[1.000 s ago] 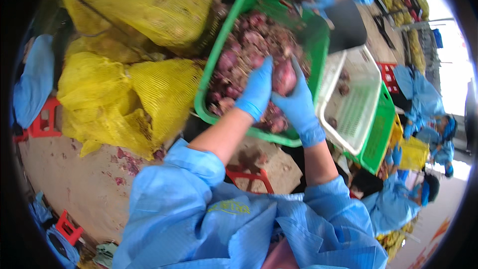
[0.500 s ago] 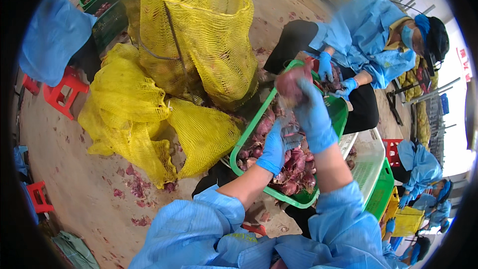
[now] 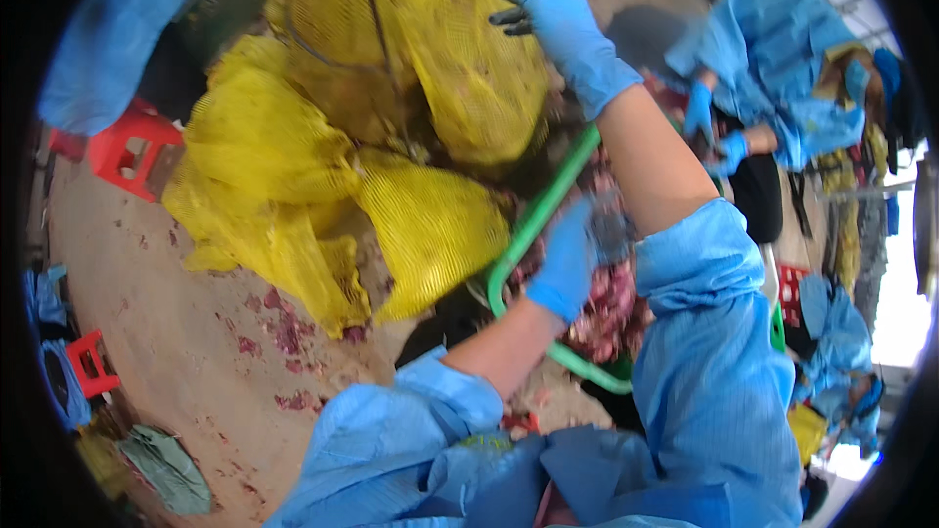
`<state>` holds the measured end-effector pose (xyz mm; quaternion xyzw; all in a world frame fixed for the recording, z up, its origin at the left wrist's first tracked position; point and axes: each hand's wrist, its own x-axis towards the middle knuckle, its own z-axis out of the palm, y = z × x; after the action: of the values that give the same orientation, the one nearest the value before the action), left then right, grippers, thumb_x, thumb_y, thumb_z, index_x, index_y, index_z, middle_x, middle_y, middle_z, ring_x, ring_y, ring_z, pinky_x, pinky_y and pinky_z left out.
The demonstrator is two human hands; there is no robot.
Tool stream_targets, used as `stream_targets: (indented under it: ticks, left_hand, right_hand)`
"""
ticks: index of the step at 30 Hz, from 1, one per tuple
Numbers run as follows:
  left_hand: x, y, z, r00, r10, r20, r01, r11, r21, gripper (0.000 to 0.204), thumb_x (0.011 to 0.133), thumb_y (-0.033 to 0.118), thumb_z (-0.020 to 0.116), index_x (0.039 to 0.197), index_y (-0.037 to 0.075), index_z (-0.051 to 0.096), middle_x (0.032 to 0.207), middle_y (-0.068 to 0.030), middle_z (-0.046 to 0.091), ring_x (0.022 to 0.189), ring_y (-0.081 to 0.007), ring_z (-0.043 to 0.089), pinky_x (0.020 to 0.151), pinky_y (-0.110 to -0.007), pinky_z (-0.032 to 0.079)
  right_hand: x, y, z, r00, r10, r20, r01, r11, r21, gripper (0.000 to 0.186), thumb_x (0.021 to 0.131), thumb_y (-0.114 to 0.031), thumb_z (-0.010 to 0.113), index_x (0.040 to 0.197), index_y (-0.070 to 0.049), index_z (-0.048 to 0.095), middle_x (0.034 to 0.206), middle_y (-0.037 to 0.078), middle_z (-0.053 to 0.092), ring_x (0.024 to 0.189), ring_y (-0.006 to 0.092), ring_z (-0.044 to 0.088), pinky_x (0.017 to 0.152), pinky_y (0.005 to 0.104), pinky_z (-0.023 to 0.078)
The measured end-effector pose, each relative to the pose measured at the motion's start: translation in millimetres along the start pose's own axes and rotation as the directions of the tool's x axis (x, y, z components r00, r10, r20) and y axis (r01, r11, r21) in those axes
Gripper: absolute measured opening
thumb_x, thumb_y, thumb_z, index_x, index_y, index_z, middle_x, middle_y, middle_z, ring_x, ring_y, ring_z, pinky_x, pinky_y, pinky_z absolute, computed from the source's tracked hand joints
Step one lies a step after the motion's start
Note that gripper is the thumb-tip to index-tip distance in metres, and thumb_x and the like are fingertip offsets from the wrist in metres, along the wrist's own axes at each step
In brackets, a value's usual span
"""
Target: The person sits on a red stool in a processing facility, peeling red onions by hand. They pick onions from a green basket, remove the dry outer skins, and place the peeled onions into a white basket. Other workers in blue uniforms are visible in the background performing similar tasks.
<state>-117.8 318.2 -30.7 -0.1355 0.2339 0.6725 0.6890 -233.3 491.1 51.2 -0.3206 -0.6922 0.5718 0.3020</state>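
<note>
My right hand [image 3: 562, 29], in a blue glove with dark-stained fingers, reaches out over the edge of the tall yellow mesh sack [image 3: 479, 88]. Its fingers are apart and I see nothing in them. Low over the green crate [image 3: 536, 220], my left hand [image 3: 572, 254] is blurred, its fingers hidden or smeared among the red onions [image 3: 611, 313]. I cannot make out whether it holds an onion. The onions, with loose papery skins, fill much of the crate; my right forearm covers part of it.
A slumped yellow mesh sack [image 3: 264, 166] lies left of the crate. Across from me, a co-worker in blue [image 3: 773, 49] works with gloved hands near the crate's far end. Red stools [image 3: 137, 152] and scattered onion skins [image 3: 284, 328] are on the floor at left.
My right hand has moved up and left from the crate to the tall sack, and the onion it held is gone from it. My left hand stays over the crate. The view has shifted.
</note>
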Motion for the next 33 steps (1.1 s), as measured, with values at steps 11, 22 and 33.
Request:
stream_targets:
  ticks: [11, 22, 33]
  left_hand:
    - [5, 15, -9, 0.971, 0.073, 0.228, -0.091, 0.993, 0.07, 0.044, 0.092, 0.034, 0.036, 0.119, 0.004, 0.053, 0.091, -0.0139, 0.064, 0.081, -0.0269, 0.064, 0.072, -0.039, 0.052]
    - [15, -14, -19, 0.905, -0.094, 0.415, 0.038, 0.989, 0.142, 0.047, 0.091, 0.029, 0.04, 0.123, -0.004, 0.048, 0.099, -0.0186, 0.062, 0.093, -0.031, 0.059, 0.083, -0.042, 0.049]
    - [23, -59, -2, 0.992, -0.011, 0.128, -0.05, 0.883, 0.467, 0.052, 0.092, 0.037, 0.041, 0.128, 0.001, 0.044, 0.115, -0.015, 0.056, 0.106, -0.0273, 0.053, 0.091, -0.04, 0.043]
  right_hand:
    - [-429, 254, -151, 0.651, 0.457, -0.605, -0.649, 0.749, -0.133, 0.027, 0.079, -0.019, 0.062, 0.101, -0.004, 0.064, 0.085, 0.01, 0.066, 0.074, 0.018, 0.063, 0.07, 0.0302, 0.05]
    - [-377, 227, -59, 0.66, 0.727, -0.19, -0.567, 0.315, -0.761, 0.051, 0.073, -0.032, 0.063, 0.111, 0.001, 0.058, 0.1, 0.02, 0.062, 0.092, 0.0325, 0.061, 0.081, 0.0381, 0.048]
    - [-390, 194, -114, 0.592, 0.721, -0.36, -0.605, 0.693, 0.392, 0.061, 0.079, -0.032, 0.064, 0.124, 0.007, 0.048, 0.117, 0.015, 0.057, 0.108, 0.0209, 0.053, 0.093, 0.0307, 0.041]
